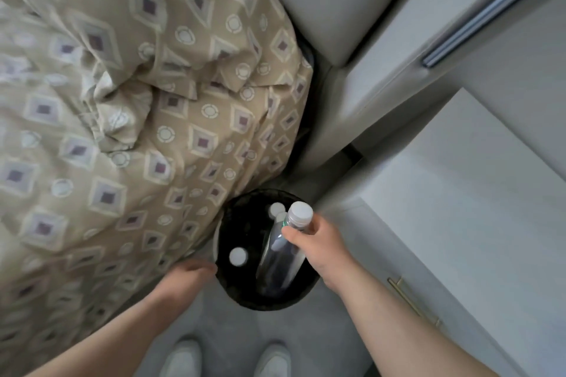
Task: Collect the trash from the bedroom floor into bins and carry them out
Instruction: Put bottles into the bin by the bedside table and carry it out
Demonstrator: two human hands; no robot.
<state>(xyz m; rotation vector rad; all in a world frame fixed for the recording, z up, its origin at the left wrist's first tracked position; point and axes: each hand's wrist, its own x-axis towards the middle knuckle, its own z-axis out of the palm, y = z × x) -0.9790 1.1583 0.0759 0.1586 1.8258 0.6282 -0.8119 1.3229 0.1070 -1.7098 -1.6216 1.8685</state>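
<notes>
Grey bedroom floor [232, 324] runs in a narrow strip between the bed, draped in a tan patterned duvet [128, 107], and a white cabinet [459, 208] with a brass handle. Right hand [318, 242]: its grip is clenched around the neck of a clear plastic bottle [281, 257], just below the white cap, thumb toward the camera. The bottle hangs nearly upright, its lower end already inside the mouth of the black bin [245, 300]. Left hand [186, 275]: it rests at the bin's left rim, beside the hanging edge of the duvet; the view blurs there, so whether this grip is closed on the rim or merely touching it cannot be told. Inside the bin, two further white caps [238, 255] show against the dark interior, apparently belonging to bottles already standing in it. The bin stands on the floor, touching or nearly touching the duvet's edge, near the cabinet's corner. The person's white shoes [183, 361] appear at the lower margin.

Step in hand, by judgement: depositing the bottle. To do it well, keep the bottle vertical and lower it into the free space on the right side of the bin, clear of the capped bottles, before letting go; steadying the rim with the left hand should stop the light bin from tipping or sliding toward the bed.
</notes>
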